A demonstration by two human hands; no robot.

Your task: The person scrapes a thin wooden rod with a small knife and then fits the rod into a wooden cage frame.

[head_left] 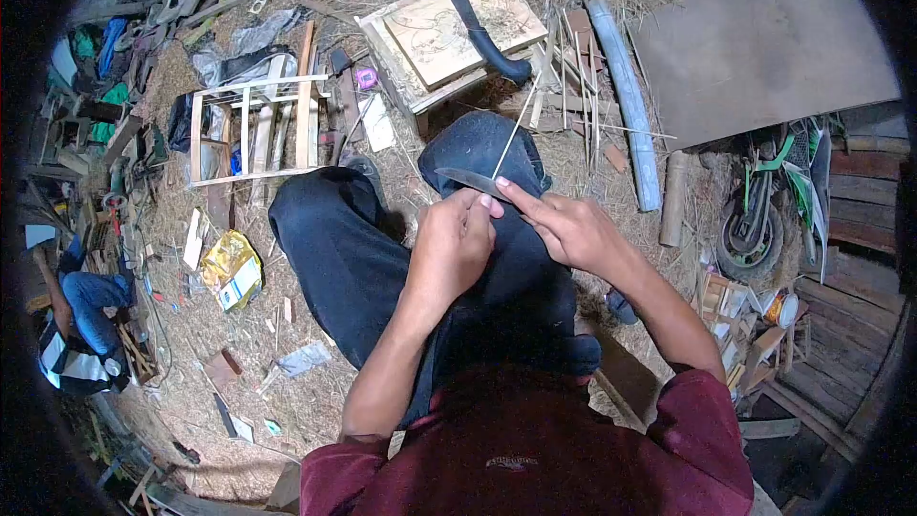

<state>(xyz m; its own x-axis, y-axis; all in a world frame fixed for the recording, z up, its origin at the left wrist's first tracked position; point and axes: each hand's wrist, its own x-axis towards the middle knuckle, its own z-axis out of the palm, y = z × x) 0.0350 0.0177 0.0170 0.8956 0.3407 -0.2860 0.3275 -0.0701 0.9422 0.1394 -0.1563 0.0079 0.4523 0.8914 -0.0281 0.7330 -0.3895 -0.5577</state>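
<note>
The thin strip (513,132) stands slanted near the centre of the frame, its lower end between the hands and its upper end leaning towards the top, probably so that its length runs clear of the body. The knife (468,178) lies across it, blade pointing left over the trousers (482,145); the raised leg beneath likely helps to steady the work. The right grip (573,232) is closed on the knife, its handle hidden by the palm, with the thumb or forefinger stretched along the blade, seemingly for control. The left grip (452,244) is curled closed, apparently pinching the strip's lower end, though the contact is hidden. Both forearms come up from the lower frame and converge, elbows spread, wrists close together over the lap. Beyond, at upper centre, a low wooden surface (384,38) carries a dark curved tool (480,35), resting within reach; wooden frame (246,134) lies at upper left.
</note>
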